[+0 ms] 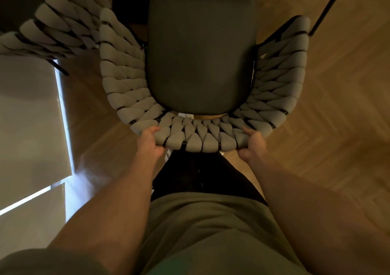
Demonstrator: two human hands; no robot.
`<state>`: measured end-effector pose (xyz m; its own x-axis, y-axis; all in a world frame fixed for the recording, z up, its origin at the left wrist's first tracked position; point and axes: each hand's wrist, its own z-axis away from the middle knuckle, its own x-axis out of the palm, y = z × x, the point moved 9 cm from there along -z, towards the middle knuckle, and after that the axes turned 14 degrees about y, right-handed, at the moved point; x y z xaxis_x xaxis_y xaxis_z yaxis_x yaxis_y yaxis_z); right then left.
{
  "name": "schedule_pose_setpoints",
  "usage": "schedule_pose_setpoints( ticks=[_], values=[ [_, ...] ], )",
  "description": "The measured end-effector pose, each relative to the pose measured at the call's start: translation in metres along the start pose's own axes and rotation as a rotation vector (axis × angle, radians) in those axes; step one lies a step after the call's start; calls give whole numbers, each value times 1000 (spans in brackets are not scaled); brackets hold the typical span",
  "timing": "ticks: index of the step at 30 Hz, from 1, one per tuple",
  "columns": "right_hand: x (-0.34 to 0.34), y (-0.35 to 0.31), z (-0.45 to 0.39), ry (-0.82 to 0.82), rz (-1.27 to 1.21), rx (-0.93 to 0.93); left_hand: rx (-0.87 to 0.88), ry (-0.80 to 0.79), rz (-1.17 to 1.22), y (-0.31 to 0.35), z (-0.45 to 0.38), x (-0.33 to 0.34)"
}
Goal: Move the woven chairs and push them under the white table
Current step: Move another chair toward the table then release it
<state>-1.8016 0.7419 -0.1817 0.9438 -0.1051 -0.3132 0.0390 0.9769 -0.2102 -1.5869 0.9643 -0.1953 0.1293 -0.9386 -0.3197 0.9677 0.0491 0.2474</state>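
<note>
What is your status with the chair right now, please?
Left hand and right hand both gripping the chair by its woven back rim. Second chair close at front left. Table not identifiable.

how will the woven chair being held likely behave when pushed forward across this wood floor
The woven chair probably stays rigid: dark frame shows between the straps. Left hand and right hand grip high on the backrest, so it may tip forward rather than slide. The wood floor looks smooth, favouring sliding.
</note>
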Motion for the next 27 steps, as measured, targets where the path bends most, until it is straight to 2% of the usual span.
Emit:
schedule_pose_setpoints(
  ticks=[4,10,27],
  values=[
    [-1,-9,3,63,-41,-42,13,-10,57,8,1,3],
    [10,-27,23,48,-148,-56,38,-75,164,31,28,15],
    [56,-38,83,-7,-109,-33,61,-91,127,91,49,9]
  ],
)
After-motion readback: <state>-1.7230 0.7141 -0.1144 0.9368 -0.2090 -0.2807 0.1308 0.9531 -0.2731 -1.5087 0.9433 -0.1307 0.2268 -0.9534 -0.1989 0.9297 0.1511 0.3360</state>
